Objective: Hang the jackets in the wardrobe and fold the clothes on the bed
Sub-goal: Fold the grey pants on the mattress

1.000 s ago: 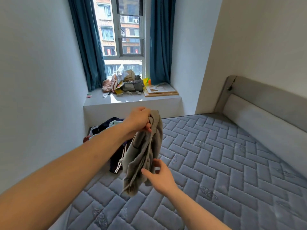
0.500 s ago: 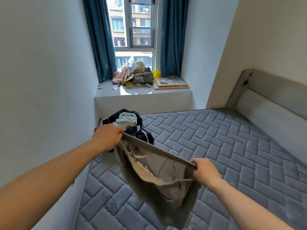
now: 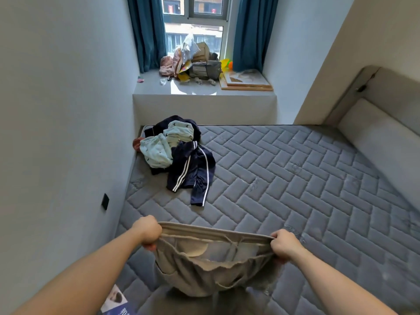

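Left grip: the left hand [image 3: 148, 231] is curled tight round one end of the waistband of the grey garment [image 3: 211, 264], fingers tucked under the cloth.
Right grip: the right hand [image 3: 284, 245] is fisted round the other end of the same waistband, knuckles up.
Grey garment: stretched between the two grips with its waistband pulled taut and open; the rest hangs down below both hands, above the near part of the bed [image 3: 295, 189]. Whether its lower edge touches the mattress cannot be told.
Pile of clothes [image 3: 179, 153]: well beyond the left grip, at the far left corner of the bed against the wall; a dark blue piece with white stripes [image 3: 193, 171] lies nearest the grips, pale green pieces [image 3: 156, 151] behind it.
Bed: bare quilted grey mattress, spreading beyond and to the right of both grips; padded headboard [image 3: 375, 137] far right of the right grip.
Window ledge [image 3: 204, 89]: past the pile, carrying bags and boards, with blue curtains [image 3: 147, 32] at either side.
Wall socket [image 3: 105, 201]: on the wall left of the left grip.
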Available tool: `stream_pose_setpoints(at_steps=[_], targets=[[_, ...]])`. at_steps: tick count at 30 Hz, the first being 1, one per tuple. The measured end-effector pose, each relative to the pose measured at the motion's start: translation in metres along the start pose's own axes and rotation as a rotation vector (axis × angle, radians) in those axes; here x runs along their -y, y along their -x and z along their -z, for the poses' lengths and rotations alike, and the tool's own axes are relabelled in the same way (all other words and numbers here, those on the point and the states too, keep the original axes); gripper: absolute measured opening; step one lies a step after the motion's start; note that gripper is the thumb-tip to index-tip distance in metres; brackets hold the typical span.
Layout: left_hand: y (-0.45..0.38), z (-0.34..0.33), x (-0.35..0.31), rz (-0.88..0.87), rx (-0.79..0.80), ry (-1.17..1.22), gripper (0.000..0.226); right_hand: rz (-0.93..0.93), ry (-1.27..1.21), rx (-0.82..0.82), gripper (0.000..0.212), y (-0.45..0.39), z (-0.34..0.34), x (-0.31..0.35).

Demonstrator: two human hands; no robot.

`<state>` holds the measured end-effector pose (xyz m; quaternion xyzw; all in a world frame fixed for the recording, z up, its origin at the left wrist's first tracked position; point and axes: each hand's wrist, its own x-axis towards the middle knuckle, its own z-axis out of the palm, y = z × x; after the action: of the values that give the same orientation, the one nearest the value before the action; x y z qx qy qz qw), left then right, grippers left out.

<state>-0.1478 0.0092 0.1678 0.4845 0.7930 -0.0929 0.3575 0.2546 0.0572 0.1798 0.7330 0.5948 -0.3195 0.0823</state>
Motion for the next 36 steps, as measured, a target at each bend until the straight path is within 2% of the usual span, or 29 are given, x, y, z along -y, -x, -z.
stream_pose_setpoints(at_steps=[3, 5, 8, 12, 16, 20, 26, 29, 33, 36], targets=[[-0.011, 0.021, -0.023, -0.015, -0.079, 0.392, 0.028, 0.015, -0.127, -0.102, 0.032, -0.022, 0.024, 0.020], [-0.015, 0.049, -0.042, -0.068, -0.227, 0.513, 0.027, 0.064, -0.199, -0.211, 0.031, -0.035, 0.047, 0.040], [-0.006, 0.103, -0.069, -0.187, -0.455, 0.434, 0.024, 0.185, -0.286, -0.386, 0.035, -0.043, 0.093, 0.075], [0.023, 0.173, -0.090, -0.342, -0.751, 0.464, 0.022, 0.410, -0.287, -0.616, 0.041, -0.030, 0.153, 0.117], [0.040, 0.180, -0.078, -0.485, -0.861, 0.414, 0.016, 0.571, -0.249, -0.722, 0.044, -0.015, 0.163, 0.122], [0.031, 0.136, -0.053, -0.494, -0.779, 0.335, 0.016, 0.576, -0.198, -0.647, 0.050, -0.020, 0.121, 0.101], [-0.023, 0.031, -0.019, -0.431, -0.579, 0.288, 0.015, 0.444, -0.167, -0.422, 0.055, -0.066, 0.007, 0.051], [-0.059, -0.042, -0.001, -0.366, -0.437, 0.224, 0.013, 0.370, -0.073, -0.245, 0.055, -0.093, -0.065, 0.016], [-0.103, -0.162, 0.033, -0.241, -0.164, 0.060, 0.014, 0.279, 0.078, 0.023, 0.054, -0.121, -0.167, -0.039], [-0.120, -0.247, 0.055, -0.156, -0.029, 0.062, 0.011, 0.224, 0.158, 0.205, 0.051, -0.131, -0.243, -0.078]])
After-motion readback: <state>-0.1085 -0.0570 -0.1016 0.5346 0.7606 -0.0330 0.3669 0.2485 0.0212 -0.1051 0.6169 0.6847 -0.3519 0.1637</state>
